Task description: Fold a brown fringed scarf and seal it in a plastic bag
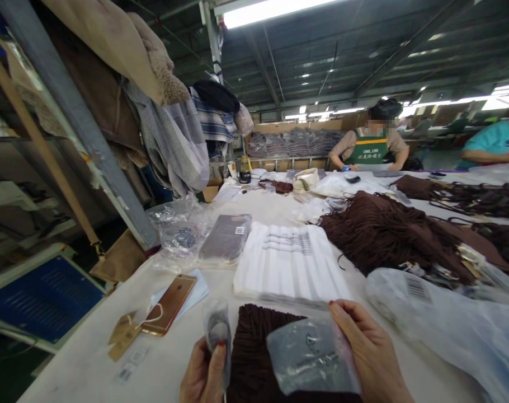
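Note:
My left hand (204, 369) pinches a small clear plastic packet (216, 330) with something grey inside, at the left edge of a dark brown fringed item (254, 347). Over the right part of that item lies a translucent printed plastic bag (307, 355), its right edge held between the thumb and fingers of my right hand (363, 347). Just beyond them is a flat stack of white printed plastic bags (292, 263). The lower edge of the fringed item is cut off by the frame.
A phone (170, 305) and brown paper tags (124, 336) lie at the left. Behind are a bagged grey item (226, 238) and crumpled plastic (179, 229). Brown fringed pieces (389, 235) and a filled plastic bag (439, 313) occupy the right. A person (370, 148) works across the table.

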`<state>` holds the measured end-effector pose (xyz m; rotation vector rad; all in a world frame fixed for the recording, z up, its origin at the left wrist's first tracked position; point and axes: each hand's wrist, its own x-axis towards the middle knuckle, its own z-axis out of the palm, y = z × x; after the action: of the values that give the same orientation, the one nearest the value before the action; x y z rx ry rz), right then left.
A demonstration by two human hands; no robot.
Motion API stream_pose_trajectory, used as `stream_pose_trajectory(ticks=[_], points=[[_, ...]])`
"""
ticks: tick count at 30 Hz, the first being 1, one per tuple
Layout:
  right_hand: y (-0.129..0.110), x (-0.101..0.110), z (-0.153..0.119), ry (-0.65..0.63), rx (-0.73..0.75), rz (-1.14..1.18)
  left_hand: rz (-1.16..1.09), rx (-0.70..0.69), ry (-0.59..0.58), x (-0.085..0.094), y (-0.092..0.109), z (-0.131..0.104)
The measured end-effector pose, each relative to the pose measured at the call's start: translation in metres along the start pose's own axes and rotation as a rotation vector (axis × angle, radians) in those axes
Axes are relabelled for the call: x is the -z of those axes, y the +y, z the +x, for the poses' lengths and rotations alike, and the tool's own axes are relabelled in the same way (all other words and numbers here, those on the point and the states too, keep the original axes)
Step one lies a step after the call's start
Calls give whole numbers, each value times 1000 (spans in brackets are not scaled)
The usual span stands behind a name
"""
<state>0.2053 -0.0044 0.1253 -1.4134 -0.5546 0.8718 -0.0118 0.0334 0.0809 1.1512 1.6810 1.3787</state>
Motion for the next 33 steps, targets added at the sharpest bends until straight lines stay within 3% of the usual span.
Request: stream_pose_trajectory(ticks=[5, 8, 10, 14, 17, 19, 21, 25, 27, 30, 33], points=[[46, -1, 20, 60, 465, -546, 27, -31, -160, 2, -1, 0], [70, 5, 25, 34, 718, -795, 91, -177, -252, -1, 1, -1], [80, 7, 26, 63, 796, -902, 109, -392, -350, -7, 1, 2], [87, 10, 31, 106, 826, -961, 279, -1008, -569, -32, -11, 6], [81, 21, 32, 143, 831, -987, 522, -1328, -534, -57, -27, 0], [72, 32, 28, 274, 862, -1025, 642, -1445, -445, -69, -37, -6], [65, 40, 20, 349, 976, -1076, 709, -1521, -379, -75, -45, -10], [80, 36, 5, 29, 1441, -1204, 748, -1571, -378, -76, -62, -8], [101, 29, 7, -14, 1582, -1269, 755, -1568, -430, -75, -69, -1], [124, 25, 15, -32, 1556, -1367, 768, -1572, -570, -68, -68, 13], [118, 36, 14, -36, 1501, -1392, 684, -1607, -684, -52, -52, 28]])
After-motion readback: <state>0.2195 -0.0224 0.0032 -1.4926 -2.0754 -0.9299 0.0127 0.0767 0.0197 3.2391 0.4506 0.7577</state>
